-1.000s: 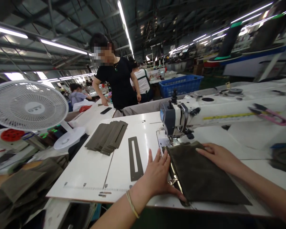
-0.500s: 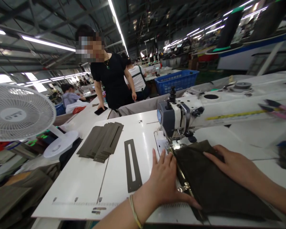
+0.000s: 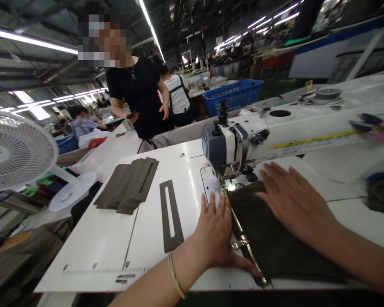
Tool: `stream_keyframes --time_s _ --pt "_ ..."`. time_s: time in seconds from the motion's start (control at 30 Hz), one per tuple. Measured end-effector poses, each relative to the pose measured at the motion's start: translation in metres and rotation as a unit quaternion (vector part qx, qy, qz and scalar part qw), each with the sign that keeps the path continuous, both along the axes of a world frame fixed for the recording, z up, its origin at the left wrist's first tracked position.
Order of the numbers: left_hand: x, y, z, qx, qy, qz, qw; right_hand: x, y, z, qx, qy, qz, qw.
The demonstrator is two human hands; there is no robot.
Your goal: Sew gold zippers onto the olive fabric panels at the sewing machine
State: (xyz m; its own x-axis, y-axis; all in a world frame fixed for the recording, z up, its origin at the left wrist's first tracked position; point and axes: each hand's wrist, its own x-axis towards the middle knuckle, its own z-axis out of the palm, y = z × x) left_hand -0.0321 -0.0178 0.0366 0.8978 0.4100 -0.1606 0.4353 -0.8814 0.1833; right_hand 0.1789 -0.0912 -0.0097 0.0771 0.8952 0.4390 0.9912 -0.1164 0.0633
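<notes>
Dark olive fabric (image 3: 275, 243) with a gold metal zipper (image 3: 237, 218) along its left edge lies on the white table, its far end under the presser foot of a sewing machine (image 3: 222, 147). My left hand (image 3: 216, 234) rests flat by the zipper, fingers stretched toward the needle and thumb across the zipper's near end. The zipper's gold pull (image 3: 240, 243) lies between thumb and fingers. Over the fabric's right side, my right hand (image 3: 294, 204) is spread open and slightly blurred; whether it touches the cloth I cannot tell.
A slotted olive strip (image 3: 179, 238) lies left of my left hand, beyond it a stack of similar pieces (image 3: 124, 185). A white fan (image 3: 16, 153) stands at far left. Pink-handled snips (image 3: 376, 128) lie on the machine arm. Across the table stands a person (image 3: 136, 94); behind is a blue basket (image 3: 232, 98).
My right hand has moved from gripping the fabric's far edge to lying spread above it. The fabric's right part has flattened. The person opposite has lifted a phone off the table.
</notes>
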Motion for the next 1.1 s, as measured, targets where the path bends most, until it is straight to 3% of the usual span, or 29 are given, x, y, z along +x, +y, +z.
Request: stream_keyframes --time_s 0.07,0.13,0.23,0.37,0.53,0.63,0.7,0.73,0.87,0.9,1.0,1.1 --pt "0.0 0.0 -0.001 -0.006 -0.002 -0.001 1.0 -0.016 -0.015 -0.01 0.036 -0.03 0.143 0.989" --pt "-0.001 -0.001 -0.003 -0.008 -0.004 -0.002 1.0 -0.021 -0.029 -0.024 0.051 -0.035 0.191 0.98" --pt "-0.001 0.001 -0.005 -0.009 -0.016 -0.002 1.0 -0.014 -0.036 -0.041 0.041 -0.005 0.171 0.984" --pt "-0.007 0.0 -0.015 -0.013 -0.078 0.008 0.997 -0.012 -0.02 -0.041 0.037 0.018 0.173 0.984" --pt "-0.025 -0.04 -0.037 -0.014 -0.19 0.085 0.978 -0.024 -0.006 -0.046 0.055 0.002 0.209 0.976" --pt "-0.04 -0.067 -0.045 -0.021 -0.23 0.023 0.973 -0.022 -0.006 -0.053 0.06 -0.008 0.21 0.976" --pt "-0.056 -0.068 -0.042 -0.007 -0.234 -0.021 0.972 -0.02 -0.006 -0.056 0.07 -0.013 0.216 0.974" --pt "-0.066 -0.064 -0.039 0.011 -0.228 -0.008 0.974 -0.019 -0.006 -0.057 0.073 -0.012 0.219 0.973" --pt "-0.112 -0.034 -0.029 0.107 -0.166 0.171 0.965 -0.017 -0.006 -0.057 0.083 0.002 0.216 0.973" --pt "-0.123 -0.03 -0.031 0.118 -0.149 0.174 0.966 -0.017 -0.005 -0.055 0.083 0.002 0.214 0.973" --pt "-0.143 -0.033 -0.05 0.149 -0.129 0.08 0.977 -0.017 -0.002 -0.05 0.076 0.004 0.226 0.971" --pt "-0.147 -0.042 -0.069 0.197 -0.131 0.001 0.972 -0.016 0.003 -0.047 0.069 0.025 0.238 0.968"
